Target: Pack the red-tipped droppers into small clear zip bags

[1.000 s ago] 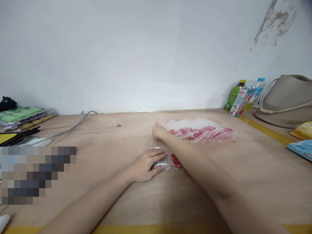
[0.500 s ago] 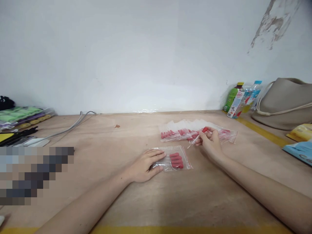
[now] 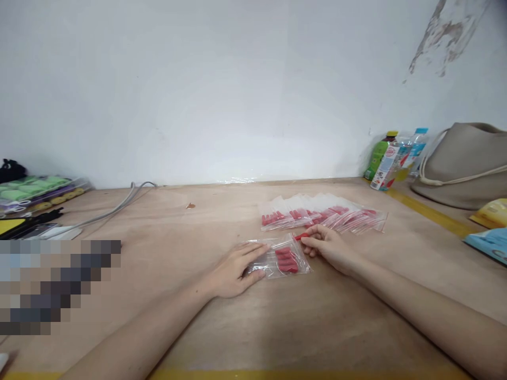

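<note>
My left hand lies flat with its fingers stretched over the left end of a clear zip bag, pressing it to the tabletop. Inside that bag several droppers with red bulbs lie side by side, bulbs to the right. Between thumb and fingers, my right hand pinches another dropper by its red bulb. Its clear tube points left, at the upper right end of the bag; whether the tip is inside, I cannot tell. Behind the hands, overlapping filled zip bags hold similar red-bulbed droppers.
Drink bottles and a grey bag stand at the back right, with yellow and blue packets nearer. Packs of green items and a grey cable are on the left. A pixelated patch hides part of the left side.
My right hand has moved left and toward me, bringing the dropper from in front of the filled bags to the right end of the near bag. My left hand stays in place.
</note>
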`<action>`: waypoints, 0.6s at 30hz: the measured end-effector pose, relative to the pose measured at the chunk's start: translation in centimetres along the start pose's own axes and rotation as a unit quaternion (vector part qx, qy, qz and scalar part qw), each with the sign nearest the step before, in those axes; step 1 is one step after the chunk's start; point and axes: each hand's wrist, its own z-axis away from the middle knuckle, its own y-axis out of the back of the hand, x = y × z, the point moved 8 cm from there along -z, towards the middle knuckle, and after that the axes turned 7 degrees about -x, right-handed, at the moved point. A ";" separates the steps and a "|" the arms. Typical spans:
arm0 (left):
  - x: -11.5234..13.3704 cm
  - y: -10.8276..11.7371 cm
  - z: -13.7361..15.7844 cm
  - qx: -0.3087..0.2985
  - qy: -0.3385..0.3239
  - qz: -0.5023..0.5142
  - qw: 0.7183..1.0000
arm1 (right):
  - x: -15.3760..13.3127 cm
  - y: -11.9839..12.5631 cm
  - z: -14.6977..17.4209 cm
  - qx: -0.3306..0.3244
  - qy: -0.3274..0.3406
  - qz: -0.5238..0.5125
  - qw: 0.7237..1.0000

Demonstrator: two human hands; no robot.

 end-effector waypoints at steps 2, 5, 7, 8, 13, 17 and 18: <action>0.1 0.1 0.0 0.004 -0.003 0.003 1.000 | -0.3 0.1 -0.1 -0.012 0.003 0.063 0.998; 0.1 0.1 -0.1 0.000 0.005 0.004 1.000 | -0.6 0.1 -0.3 -0.003 0.010 0.115 0.993; 0.1 0.1 -0.1 -0.003 0.009 0.005 1.000 | -0.7 0.0 -0.4 -0.001 0.022 0.146 0.989; 0.1 0.2 -0.1 -0.002 0.009 0.005 1.000 | -0.8 -0.3 -0.5 -0.010 0.035 0.162 0.986; 0.1 0.2 -0.1 0.002 0.009 0.007 1.000 | -2.7 -2.0 -0.2 -0.076 0.186 0.252 0.946; 0.1 0.1 -0.1 0.004 0.006 0.009 1.000 | -3.2 -2.1 -0.1 -0.066 0.228 0.260 0.936; 0.0 0.1 -0.1 0.003 0.007 0.009 1.000 | -3.0 -2.2 -0.3 -0.070 0.218 0.246 0.942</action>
